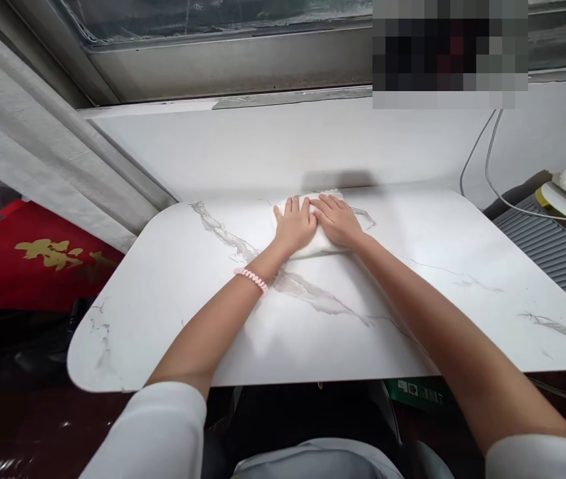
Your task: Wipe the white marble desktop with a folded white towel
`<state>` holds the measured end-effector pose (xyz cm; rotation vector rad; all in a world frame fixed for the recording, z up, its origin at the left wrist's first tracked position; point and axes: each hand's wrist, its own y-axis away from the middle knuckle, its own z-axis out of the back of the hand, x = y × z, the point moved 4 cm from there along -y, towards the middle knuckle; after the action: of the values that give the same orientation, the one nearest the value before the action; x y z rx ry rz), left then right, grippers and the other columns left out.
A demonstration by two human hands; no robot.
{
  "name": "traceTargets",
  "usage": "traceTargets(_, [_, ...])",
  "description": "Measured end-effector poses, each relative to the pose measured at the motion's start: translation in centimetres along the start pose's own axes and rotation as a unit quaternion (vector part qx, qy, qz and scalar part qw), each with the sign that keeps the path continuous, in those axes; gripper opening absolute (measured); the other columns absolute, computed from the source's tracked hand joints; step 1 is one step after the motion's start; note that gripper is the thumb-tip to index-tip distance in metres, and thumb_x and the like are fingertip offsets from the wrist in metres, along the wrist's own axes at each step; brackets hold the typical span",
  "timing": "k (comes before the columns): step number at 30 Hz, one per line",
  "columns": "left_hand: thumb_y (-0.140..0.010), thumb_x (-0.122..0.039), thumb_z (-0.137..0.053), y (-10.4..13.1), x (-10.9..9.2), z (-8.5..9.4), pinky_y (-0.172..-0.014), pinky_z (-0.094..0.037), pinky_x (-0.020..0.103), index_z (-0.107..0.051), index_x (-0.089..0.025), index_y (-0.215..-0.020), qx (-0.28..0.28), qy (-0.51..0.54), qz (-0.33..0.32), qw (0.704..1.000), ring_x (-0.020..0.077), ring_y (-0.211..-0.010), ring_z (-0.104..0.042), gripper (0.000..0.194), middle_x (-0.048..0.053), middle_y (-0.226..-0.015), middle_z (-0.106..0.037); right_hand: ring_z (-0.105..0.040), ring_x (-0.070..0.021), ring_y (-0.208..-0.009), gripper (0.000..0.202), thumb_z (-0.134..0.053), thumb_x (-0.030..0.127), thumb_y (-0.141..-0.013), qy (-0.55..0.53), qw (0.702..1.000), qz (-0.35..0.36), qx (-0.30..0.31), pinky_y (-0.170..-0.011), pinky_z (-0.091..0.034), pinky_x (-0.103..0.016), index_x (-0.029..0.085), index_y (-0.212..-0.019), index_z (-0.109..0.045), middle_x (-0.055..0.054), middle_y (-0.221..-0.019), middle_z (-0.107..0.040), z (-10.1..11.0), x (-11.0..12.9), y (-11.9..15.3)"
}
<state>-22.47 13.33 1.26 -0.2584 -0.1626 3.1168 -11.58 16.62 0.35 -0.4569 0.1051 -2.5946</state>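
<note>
A folded white cloth [318, 249] lies near the far edge of a white marble-patterned table [153, 293]. Flat on the cloth's left part rests my left hand [296, 226], its fingers stretched out and slightly apart. My right hand [338, 222] also lies flat on it, fingers extended toward the wall. The two hands touch or nearly touch at the thumbs. Most of the cloth's top is hidden beneath them. A pink coiled band [251, 279] circles my left wrist.
Behind the table are a white wall [273, 146] and a window frame [243, 70]. A pale curtain [48, 133] hangs at left, above a red bag [38, 259] with gold marks. Grey cables [487, 159] run down at right, near a ribbed grey surface [542, 233].
</note>
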Motion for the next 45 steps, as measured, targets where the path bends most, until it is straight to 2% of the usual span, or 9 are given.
traceTargets(3, [-0.102,-0.028,-0.025,-2.6,-0.3,-0.2,-0.119,-0.023,0.059,-0.038,-0.015,-0.151,-0.029,0.001,0.011,1.000,0.0270,-0.148,-0.030,0.053,0.014,-0.159,-0.037,-0.038,-0.0259,-0.144,0.053,-0.023,0.027,-0.100,-0.009,0.999,0.004,-0.035,-0.118,-0.029,-0.048,0.020,-0.145,-0.050,-0.008,-0.155,-0.045,0.1,-1.5,-2.4])
traceTargets(7, [-0.100,-0.027,-0.026,-4.1,-1.0,-0.5,-0.118,-0.024,0.060,-0.041,-0.014,-0.148,-0.047,0.011,0.014,0.999,0.0278,-0.146,-0.033,0.052,0.015,-0.157,-0.041,-0.039,-0.0242,-0.142,0.053,-0.025,0.026,-0.100,-0.002,0.999,0.009,-0.033,-0.118,-0.030,-0.044,0.019,-0.147,-0.048,-0.008,-0.155,-0.045,0.4,-2.7,-3.6])
traceTargets(12, [-0.100,-0.026,-0.026,-4.2,-1.2,-0.6,-0.118,-0.023,0.060,-0.040,-0.013,-0.149,-0.048,0.009,0.018,0.999,0.0286,-0.147,-0.031,0.053,0.015,-0.158,-0.039,-0.039,-0.0246,-0.142,0.053,-0.024,0.025,-0.100,0.024,0.999,0.018,-0.038,-0.117,-0.031,-0.045,0.020,-0.148,-0.047,-0.008,-0.156,-0.044,0.4,-2.8,-3.3])
traceTargets(17, [-0.101,-0.027,-0.027,-2.4,-2.0,-0.4,-0.120,-0.020,0.059,-0.036,-0.013,-0.152,-0.025,0.014,0.015,0.999,0.0280,-0.150,-0.027,0.054,0.016,-0.161,-0.034,-0.036,-0.0290,-0.145,0.054,-0.024,0.025,-0.100,0.038,0.999,-0.004,-0.038,-0.116,-0.030,-0.051,0.019,-0.150,-0.044,-0.010,-0.159,-0.040,0.4,-2.4,-1.0])
traceTargets(22, [-0.102,-0.028,-0.027,2.2,-3.9,-0.3,-0.120,-0.019,0.060,-0.035,-0.012,-0.153,-0.013,0.022,0.004,1.000,0.0303,-0.150,-0.026,0.054,0.017,-0.161,-0.032,-0.033,-0.0301,-0.146,0.055,-0.025,0.028,-0.101,0.057,0.998,-0.013,-0.024,-0.117,-0.028,-0.051,0.018,-0.151,-0.043,-0.011,-0.159,-0.038,1.1,-1.5,4.2])
traceTargets(31, [-0.102,-0.031,-0.027,14.0,-9.4,-0.3,-0.120,-0.014,0.063,-0.031,-0.010,-0.155,0.029,0.024,-0.105,0.994,0.0339,-0.152,-0.020,0.056,0.019,-0.163,-0.027,-0.033,-0.0298,-0.147,0.055,-0.022,0.032,-0.102,0.104,0.992,-0.034,-0.056,-0.118,-0.029,-0.051,0.018,-0.150,-0.044,-0.012,-0.158,-0.040,2.9,0.1,19.6])
traceTargets(36, [-0.102,-0.033,-0.029,17.0,-12.6,-0.6,-0.120,-0.014,0.064,-0.033,-0.011,-0.154,0.034,0.029,-0.170,0.984,0.0346,-0.152,-0.020,0.057,0.019,-0.162,-0.027,-0.031,-0.0317,-0.148,0.056,-0.023,0.033,-0.102,0.112,0.988,-0.046,-0.091,-0.116,-0.031,-0.055,0.022,-0.156,-0.033,-0.013,-0.158,-0.040,3.7,-0.6,25.2])
traceTargets(40, [-0.102,-0.033,-0.029,16.2,-14.0,-0.9,-0.120,-0.014,0.065,-0.033,-0.009,-0.154,0.054,0.033,-0.189,0.980,0.0349,-0.152,-0.020,0.058,0.020,-0.162,-0.027,-0.031,-0.0320,-0.147,0.057,-0.024,0.034,-0.102,0.107,0.989,-0.054,-0.089,-0.114,-0.032,-0.057,0.025,-0.158,-0.029,-0.012,-0.157,-0.040,4.0,-2.5,25.3])
traceTargets(45, [-0.101,-0.031,-0.027,10.7,-14.7,-1.4,-0.121,-0.013,0.062,-0.032,-0.010,-0.155,0.074,0.044,-0.153,0.984,0.0337,-0.152,-0.019,0.058,0.018,-0.163,-0.026,-0.034,-0.0333,-0.145,0.056,-0.024,0.032,-0.100,0.102,0.992,-0.056,-0.055,-0.114,-0.032,-0.055,0.014,-0.148,-0.046,-0.016,-0.155,-0.043,4.6,-6.2,19.9])
